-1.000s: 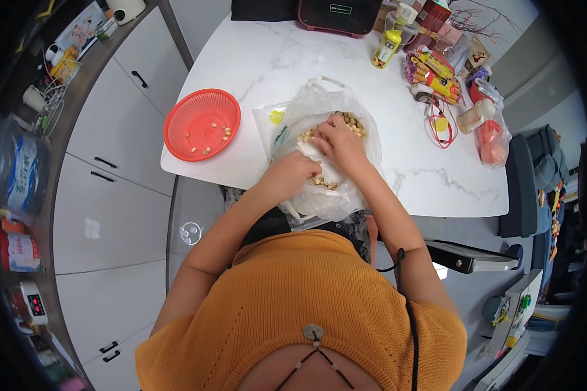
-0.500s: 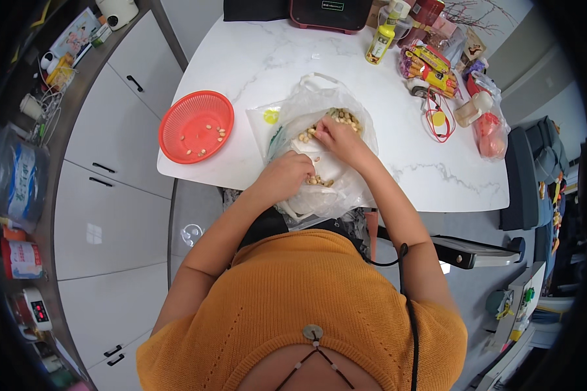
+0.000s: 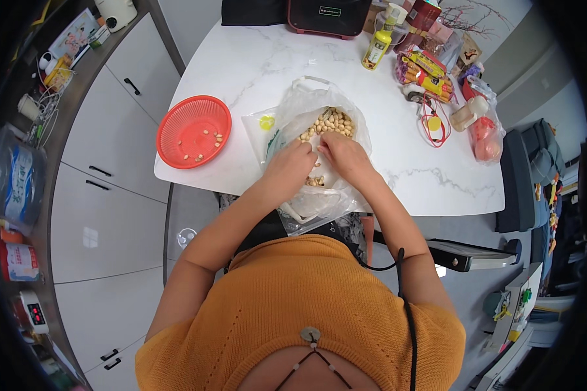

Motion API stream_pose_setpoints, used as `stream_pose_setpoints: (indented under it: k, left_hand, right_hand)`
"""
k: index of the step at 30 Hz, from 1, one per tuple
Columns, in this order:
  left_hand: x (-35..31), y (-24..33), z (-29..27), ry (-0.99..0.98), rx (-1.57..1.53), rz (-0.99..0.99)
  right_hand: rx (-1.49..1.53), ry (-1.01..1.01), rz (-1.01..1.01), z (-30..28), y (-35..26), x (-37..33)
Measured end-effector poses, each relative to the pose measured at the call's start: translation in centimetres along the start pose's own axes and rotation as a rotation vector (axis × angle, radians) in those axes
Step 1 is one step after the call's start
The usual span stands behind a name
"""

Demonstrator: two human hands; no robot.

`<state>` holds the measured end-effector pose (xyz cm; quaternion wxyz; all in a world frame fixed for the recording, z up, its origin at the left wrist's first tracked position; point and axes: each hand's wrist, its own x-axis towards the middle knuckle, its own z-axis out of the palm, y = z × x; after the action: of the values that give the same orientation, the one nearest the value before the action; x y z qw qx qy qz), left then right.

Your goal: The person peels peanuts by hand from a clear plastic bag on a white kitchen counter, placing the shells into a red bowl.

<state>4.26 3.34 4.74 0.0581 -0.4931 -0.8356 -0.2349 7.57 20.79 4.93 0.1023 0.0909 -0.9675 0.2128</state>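
Observation:
A white translucent plastic bag (image 3: 357,133) lies spread open at the table's near edge, with a heap of beige-shelled nuts, apparently peanuts (image 3: 334,120), in its far part. Over the bag, my left hand (image 3: 289,168) is closed in a pinch, knuckles up. Close to its right, my right hand (image 3: 346,158) is also pinched, its fingertips just short of the left ones. Whatever the fingers hold is too small or hidden to make out. Brownish shell pieces (image 3: 315,180) lie in the near part of the bag. A red plastic basket (image 3: 167,130) at left holds several loose kernels (image 3: 199,156).
The white marbled table (image 3: 254,58) carries a yellow bottle (image 3: 377,49), packaged snacks (image 3: 427,75), a red cord (image 3: 445,130) and a bag with red items (image 3: 486,140). A dark red-edged case (image 3: 329,16) stands at the back. White cabinets (image 3: 111,215) run along the left.
My right hand has drawn back from the nut heap toward me, baring more of it. My left hand has lifted away from the shell pieces and moved a little farther out, beside the right.

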Motion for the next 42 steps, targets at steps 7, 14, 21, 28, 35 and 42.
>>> stream_pose_setpoints:
  k: [7, 14, 21, 28, 35, 42]
  left_hand:
    - [0.9, -1.2, 1.8, -0.038, 0.159, -0.008]
    - [0.3, -1.6, 2.6, 0.063, 0.16, -0.027]
    - [0.2, -0.9, 1.3, -0.083, 0.1, -0.044]
    - [-0.5, -1.2, 1.3, -0.028, 0.028, 0.0]
    - [-1.0, -1.1, 1.2, -0.044, -0.027, -0.023]
    - [-1.1, -1.2, 1.4, 0.0, -0.162, -0.093]
  right_hand:
    - [-0.314, -0.031, 0.099, 0.6, 0.5, -0.9]
    - [-0.238, 0.099, 0.024, 1.9, 2.1, -1.0]
    - [-0.004, -0.041, 0.063, -0.6, -0.1, -1.1]
    - [0.251, -0.046, -0.043, 0.5, 0.5, -0.3]
    - [0.395, 0.123, -0.016, 1.3, 1.5, 0.0]
    - [0.402, -0.071, 0.231, -0.3, -0.1, -2.6]
